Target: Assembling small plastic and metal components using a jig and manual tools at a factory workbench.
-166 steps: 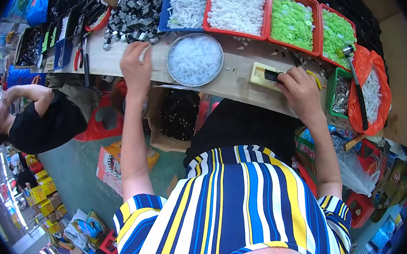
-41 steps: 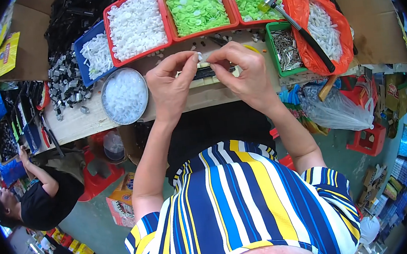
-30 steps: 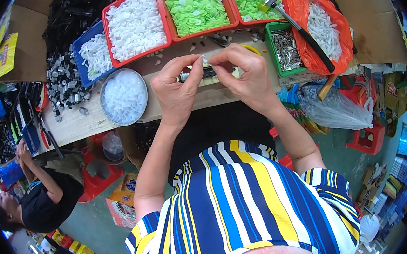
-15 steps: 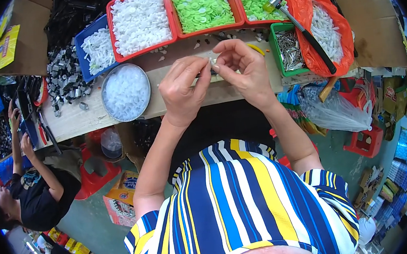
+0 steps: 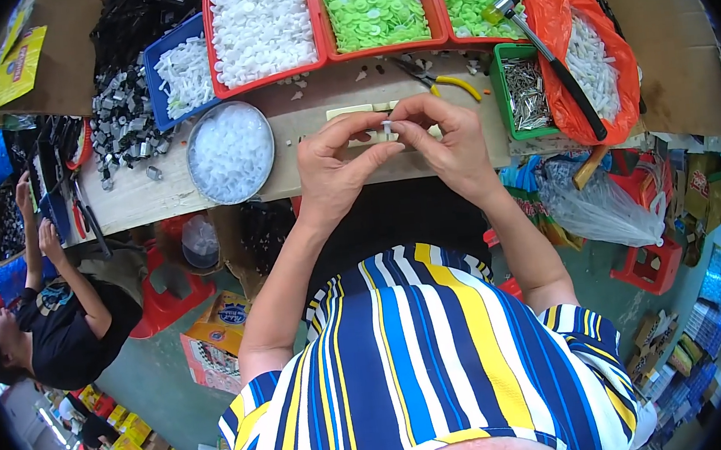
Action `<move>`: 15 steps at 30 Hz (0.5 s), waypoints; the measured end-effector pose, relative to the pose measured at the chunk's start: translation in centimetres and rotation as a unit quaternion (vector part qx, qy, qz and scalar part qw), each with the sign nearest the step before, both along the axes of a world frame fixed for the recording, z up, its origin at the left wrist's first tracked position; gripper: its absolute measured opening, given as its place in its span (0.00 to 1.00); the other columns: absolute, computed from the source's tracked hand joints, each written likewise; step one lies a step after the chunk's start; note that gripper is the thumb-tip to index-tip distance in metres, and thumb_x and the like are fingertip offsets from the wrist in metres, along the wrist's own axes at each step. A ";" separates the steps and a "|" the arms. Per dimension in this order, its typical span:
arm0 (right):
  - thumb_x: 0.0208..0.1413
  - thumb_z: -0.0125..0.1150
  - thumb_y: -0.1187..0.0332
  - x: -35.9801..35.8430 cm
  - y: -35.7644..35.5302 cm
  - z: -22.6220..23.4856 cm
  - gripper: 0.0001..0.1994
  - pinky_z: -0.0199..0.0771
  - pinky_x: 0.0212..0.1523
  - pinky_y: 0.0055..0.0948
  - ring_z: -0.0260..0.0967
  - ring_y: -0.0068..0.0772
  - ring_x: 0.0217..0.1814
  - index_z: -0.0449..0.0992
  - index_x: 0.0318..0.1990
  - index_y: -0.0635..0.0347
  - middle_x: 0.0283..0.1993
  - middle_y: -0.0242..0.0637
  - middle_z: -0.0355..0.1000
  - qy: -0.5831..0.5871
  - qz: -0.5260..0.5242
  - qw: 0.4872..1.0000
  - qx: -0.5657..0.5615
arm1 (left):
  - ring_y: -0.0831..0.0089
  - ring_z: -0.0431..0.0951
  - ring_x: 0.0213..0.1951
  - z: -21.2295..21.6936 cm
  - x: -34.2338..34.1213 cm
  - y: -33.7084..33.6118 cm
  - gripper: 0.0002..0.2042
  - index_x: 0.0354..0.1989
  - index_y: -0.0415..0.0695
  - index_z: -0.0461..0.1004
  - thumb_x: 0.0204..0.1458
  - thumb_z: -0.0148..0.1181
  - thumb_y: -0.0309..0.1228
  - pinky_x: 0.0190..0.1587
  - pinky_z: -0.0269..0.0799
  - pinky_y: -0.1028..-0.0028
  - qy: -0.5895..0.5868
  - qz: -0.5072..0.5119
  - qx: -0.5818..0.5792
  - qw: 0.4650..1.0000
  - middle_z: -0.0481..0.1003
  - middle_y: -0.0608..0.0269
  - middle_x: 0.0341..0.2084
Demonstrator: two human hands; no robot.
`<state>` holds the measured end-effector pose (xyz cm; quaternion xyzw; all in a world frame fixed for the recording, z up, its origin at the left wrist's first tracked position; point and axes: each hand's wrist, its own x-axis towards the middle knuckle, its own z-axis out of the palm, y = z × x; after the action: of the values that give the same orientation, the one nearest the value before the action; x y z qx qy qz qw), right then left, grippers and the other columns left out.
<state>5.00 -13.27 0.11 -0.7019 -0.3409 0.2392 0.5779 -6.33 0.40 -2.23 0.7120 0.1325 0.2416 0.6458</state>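
My left hand (image 5: 340, 162) and my right hand (image 5: 449, 143) meet over the front of the wooden bench. Between their fingertips is a small white plastic peg (image 5: 387, 128) with a wider top, standing roughly upright. Thumb and forefinger of each hand close in on it; the exact contact is partly hidden. Just beyond the fingers lies a cream-coloured block (image 5: 349, 112), mostly covered by my hands. Pliers with yellow handles (image 5: 456, 85) rest on the bench past my right hand.
A round metal dish (image 5: 267, 170) of translucent pieces stands left. Behind are a blue tray (image 5: 160, 105), red trays (image 5: 319, 23) of white and green parts, a green box (image 5: 502, 84) of metal pins, an orange bag (image 5: 544, 16) and a hammer (image 5: 576, 90). A co-worker (image 5: 77, 322) sits left.
My hands have shifted slightly lower relative to the bench items, uncovering the pliers and part of the cream block. The white peg now shows clearly between my fingertips. The whole view has moved slightly.
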 end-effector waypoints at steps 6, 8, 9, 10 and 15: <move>0.55 0.61 0.78 -0.2 0.9 -0.8 0.04 0.73 0.36 0.30 0.75 0.37 0.36 0.76 0.37 0.66 0.34 0.42 0.74 -0.100 0.010 0.995 0.025 | 0.69 0.80 0.38 0.2 -0.4 0.9 0.14 0.40 0.39 0.82 0.43 0.73 0.26 0.41 0.75 0.73 0.032 0.017 0.095 0.995 0.81 0.57 0.37; 0.53 0.63 0.78 0.1 1.2 -1.4 0.04 0.73 0.36 0.31 0.74 0.39 0.37 0.77 0.37 0.65 0.35 0.41 0.73 -0.137 0.010 0.990 0.028 | 0.66 0.79 0.39 0.0 -0.5 1.0 0.15 0.40 0.39 0.81 0.42 0.73 0.26 0.42 0.75 0.70 0.019 0.040 0.154 0.987 0.80 0.57 0.37; 0.52 0.64 0.78 0.2 1.4 -1.8 0.05 0.72 0.37 0.33 0.73 0.40 0.37 0.77 0.36 0.64 0.36 0.41 0.72 -0.174 0.009 0.984 0.032 | 0.63 0.79 0.40 -0.1 -0.6 1.1 0.15 0.40 0.39 0.81 0.41 0.74 0.26 0.42 0.74 0.68 0.007 0.061 0.215 0.975 0.79 0.57 0.37; 0.52 0.64 0.78 0.4 1.6 -2.0 0.05 0.72 0.37 0.33 0.73 0.40 0.37 0.77 0.36 0.64 0.36 0.41 0.72 -0.175 0.011 0.984 0.031 | 0.63 0.79 0.40 -0.3 -0.7 1.3 0.15 0.40 0.39 0.81 0.41 0.74 0.26 0.42 0.74 0.68 0.006 0.063 0.213 0.975 0.79 0.57 0.37; 0.45 0.68 0.77 1.3 2.4 -3.2 0.06 0.69 0.39 0.36 0.68 0.41 0.40 0.78 0.32 0.61 0.36 0.38 0.68 -0.293 0.008 0.956 0.018 | 0.57 0.75 0.44 -1.5 -1.5 1.7 0.15 0.38 0.40 0.79 0.40 0.72 0.25 0.46 0.71 0.62 -0.011 0.055 0.377 0.924 0.76 0.58 0.37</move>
<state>6.26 -10.83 -3.10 -0.7279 -0.5049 0.0214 0.4633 -7.81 2.09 -3.72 0.8918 0.0633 0.3171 0.3163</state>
